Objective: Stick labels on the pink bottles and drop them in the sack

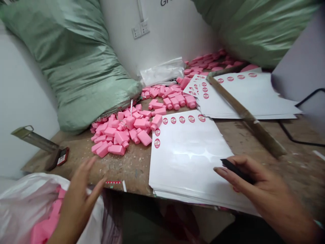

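Note:
My left hand (78, 196) hovers open, fingers stretched, above a white plastic bag (22, 200) holding pink bottles at the table's near left edge. My right hand (256, 186) rests on a stack of white sticker sheets (188, 156) and is closed on a thin black tool (235, 168). A few round pink stickers (182, 119) remain along the top and left edge of the top sheet. A heap of small pink plastic bottles (122, 132) lies on the wooden table (122, 166) just left of the sheets.
Two large green sacks (71, 61) (256, 23) lean against the wall. More sticker sheets (248, 95) lie at the right under a long wooden stick (243, 112). Further pink bottles (208, 62), a clear bag (162, 71), a small black device (62, 156) and a metal piece (33, 137) are nearby.

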Demonstrator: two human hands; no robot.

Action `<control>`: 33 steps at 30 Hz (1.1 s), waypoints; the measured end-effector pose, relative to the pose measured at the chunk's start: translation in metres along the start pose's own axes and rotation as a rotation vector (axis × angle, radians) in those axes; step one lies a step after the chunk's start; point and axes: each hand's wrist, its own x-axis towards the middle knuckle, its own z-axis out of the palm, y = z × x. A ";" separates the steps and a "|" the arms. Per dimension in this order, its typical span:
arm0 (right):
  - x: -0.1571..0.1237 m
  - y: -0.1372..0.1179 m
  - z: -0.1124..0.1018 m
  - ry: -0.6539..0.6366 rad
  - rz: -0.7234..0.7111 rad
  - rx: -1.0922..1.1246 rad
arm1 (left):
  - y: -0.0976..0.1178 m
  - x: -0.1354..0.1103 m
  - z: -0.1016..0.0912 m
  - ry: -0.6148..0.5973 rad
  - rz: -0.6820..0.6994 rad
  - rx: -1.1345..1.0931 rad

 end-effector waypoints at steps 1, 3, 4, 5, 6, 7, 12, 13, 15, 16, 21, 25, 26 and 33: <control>0.000 -0.001 -0.002 0.001 0.007 -0.007 | 0.017 0.015 0.017 0.003 0.134 -0.007; 0.000 -0.003 -0.009 0.010 0.012 -0.033 | 0.049 0.050 0.056 -0.071 0.322 0.070; 0.000 -0.003 -0.014 0.019 0.011 -0.053 | 0.060 0.067 0.075 -0.116 0.374 0.080; -0.002 -0.001 -0.019 0.029 0.012 -0.079 | 0.068 0.083 0.093 -0.142 0.406 0.089; -0.004 0.001 -0.025 0.040 0.018 -0.103 | 0.073 0.096 0.107 -0.172 0.430 0.083; -0.006 0.004 -0.030 0.048 0.028 -0.123 | 0.074 0.107 0.119 -0.193 0.449 0.089; -0.020 0.027 -0.048 0.006 0.134 -0.168 | 0.053 0.135 0.143 -0.163 0.521 0.219; -0.022 0.031 -0.050 -0.015 0.152 -0.184 | 0.048 0.136 0.143 -0.159 0.525 0.224; -0.022 0.037 -0.052 -0.047 0.168 -0.245 | 0.044 0.133 0.138 -0.158 0.510 0.207; -0.022 0.038 -0.053 -0.050 0.169 -0.298 | 0.044 0.130 0.135 -0.149 0.496 0.212; -0.021 0.037 -0.053 -0.117 0.147 -0.504 | 0.084 0.092 0.114 -0.018 0.081 -0.330; -0.023 0.031 -0.050 -0.180 0.051 -0.519 | 0.148 0.050 0.115 -0.449 -0.448 -1.348; -0.023 0.031 -0.049 -0.164 0.049 -0.531 | 0.163 0.041 0.119 -0.624 -0.558 -1.469; -0.019 0.033 -0.050 -0.139 0.048 -0.634 | 0.219 0.012 0.159 -1.154 -0.700 -1.612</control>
